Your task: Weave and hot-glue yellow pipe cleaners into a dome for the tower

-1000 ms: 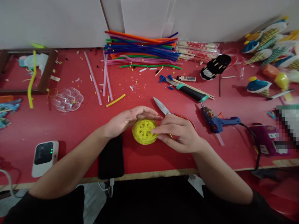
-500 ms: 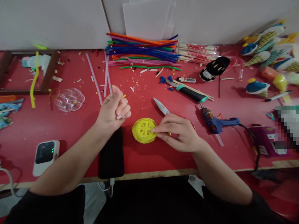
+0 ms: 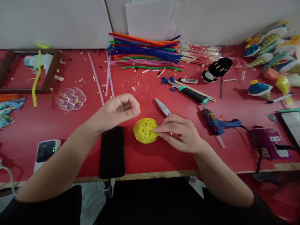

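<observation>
Thumb and finger of the right hand (image 3: pixel 180 132) pinch the right edge of a yellow disc (image 3: pixel 145 129). It sits in front of the person, over the red table (image 3: pixel 147 161); I cannot tell if it touches the top. The left hand (image 3: pixel 122 109) is up near the disc, off to its left, with fingers curled in. I cannot tell if its fingertips meet the thumb or hold anything.

Only one edge is pinched, so a bump on the far side could tip the disc or pull it loose. Squeezing too hard could bend its thin yellow bars, since they have gaps between them. The scissors (image 3: pixel 161 107) lie just past the right hand, so reaching forward could mean a poke. The glue gun (image 3: pixel 214 122) is further right; if it is hot, its tip could burn a careless hand.
</observation>
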Demonstrator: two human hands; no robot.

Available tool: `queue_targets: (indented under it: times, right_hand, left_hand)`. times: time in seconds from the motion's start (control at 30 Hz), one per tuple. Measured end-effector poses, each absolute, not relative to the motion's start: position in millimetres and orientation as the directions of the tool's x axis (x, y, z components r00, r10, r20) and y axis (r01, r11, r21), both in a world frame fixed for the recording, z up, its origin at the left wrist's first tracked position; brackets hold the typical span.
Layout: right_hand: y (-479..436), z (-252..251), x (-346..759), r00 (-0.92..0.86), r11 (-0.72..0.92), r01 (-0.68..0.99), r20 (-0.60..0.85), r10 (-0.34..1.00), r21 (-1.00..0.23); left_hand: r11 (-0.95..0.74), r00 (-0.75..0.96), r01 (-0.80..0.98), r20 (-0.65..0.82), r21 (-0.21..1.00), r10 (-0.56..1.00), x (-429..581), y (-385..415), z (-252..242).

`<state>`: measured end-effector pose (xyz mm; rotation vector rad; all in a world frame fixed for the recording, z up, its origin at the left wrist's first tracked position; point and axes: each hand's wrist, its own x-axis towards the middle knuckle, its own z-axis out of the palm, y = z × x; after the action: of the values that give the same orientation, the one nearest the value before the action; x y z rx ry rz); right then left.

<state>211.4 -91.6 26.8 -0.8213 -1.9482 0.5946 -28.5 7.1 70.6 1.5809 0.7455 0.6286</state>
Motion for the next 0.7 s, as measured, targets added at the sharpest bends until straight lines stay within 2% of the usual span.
queue_targets:
  times: [0.1,0.2,0.3,0.43,0.53,0.7]
  right_hand:
    - [-92,27,212,-0.364,0.658,0.307,0.553,0.749,-0.688]
    - [-92,27,212,-0.368,0.659,0.302,0.553,0.747,-0.689]
    - [-92,27,212,-0.384,0.662,0.295,0.549,0.742,-0.689]
    - [-92,27,212,-0.380,0.663,0.296,0.552,0.742,-0.687]
    - [-92,26,212,-0.380,0.665,0.303,0.554,0.741,-0.682]
    - [-89,25,218,-0.350,0.659,0.323,0.561,0.750,-0.680]
  left_hand:
    - [-0.381,0.796,0.234,0.049,0.895,0.603,-44,-5,74]
    - [-0.661,0.829,0.190,0.243,0.726,0.504,-55,-15,72]
    - [-0.807,0.804,0.137,0.411,0.575,0.429,-58,-20,64]
    - [-0.888,0.815,0.154,0.452,0.434,0.362,-54,-16,54]
    - [-0.911,0.817,0.134,0.477,0.390,0.324,-52,-11,48]
    - [-0.856,0.817,0.070,0.463,0.512,0.344,-48,-11,44]
